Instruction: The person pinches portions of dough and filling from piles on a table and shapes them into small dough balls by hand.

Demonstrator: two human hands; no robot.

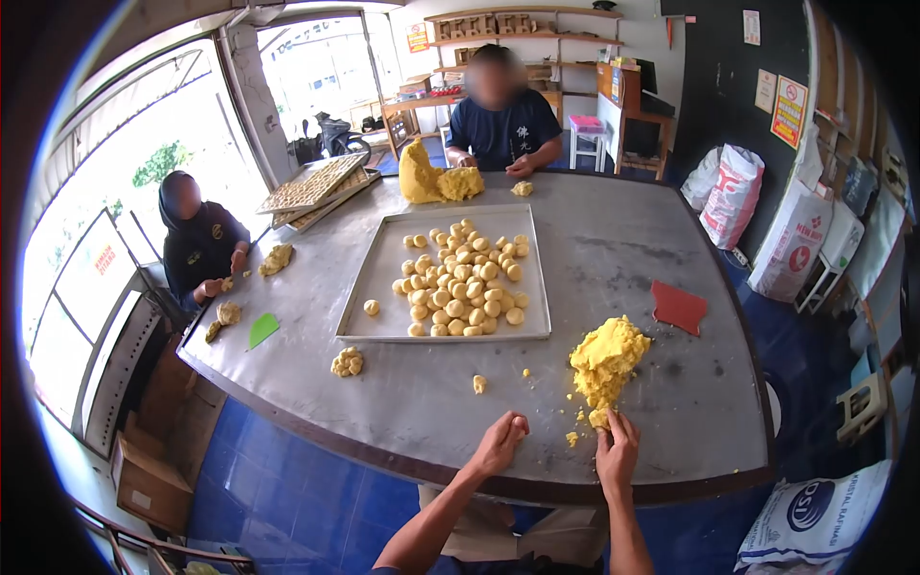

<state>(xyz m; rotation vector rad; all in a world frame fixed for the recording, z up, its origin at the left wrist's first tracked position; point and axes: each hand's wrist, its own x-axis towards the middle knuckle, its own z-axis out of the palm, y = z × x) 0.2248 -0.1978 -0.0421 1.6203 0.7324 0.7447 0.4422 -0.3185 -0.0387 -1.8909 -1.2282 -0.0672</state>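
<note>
My right hand (pixel 618 448) pinches a small piece of yellow dough (pixel 600 419) at the near edge of a crumbly yellow dough mound (pixel 608 356). To its left, my left hand (pixel 500 445) is held above the table's front edge with its fingers curled closed. Whatever lies inside those fingers, if anything, is hidden. A small pale dough lump (pixel 479 384) rests on the metal table (pixel 422 422) beyond my left hand. Farther left sits a cluster of small dough pieces (pixel 347 361). Yellow crumbs are scattered around the mound.
Many round dough balls fill part of a metal tray (pixel 349 307) mid-table. A red scraper (pixel 678 308) lies right, a green scraper (pixel 263 330) left. One co-worker (pixel 498 125) sits opposite by a big yellow dough block (pixel 422 182); another (pixel 196 235) handles dough at left near stacked trays (pixel 311 187).
</note>
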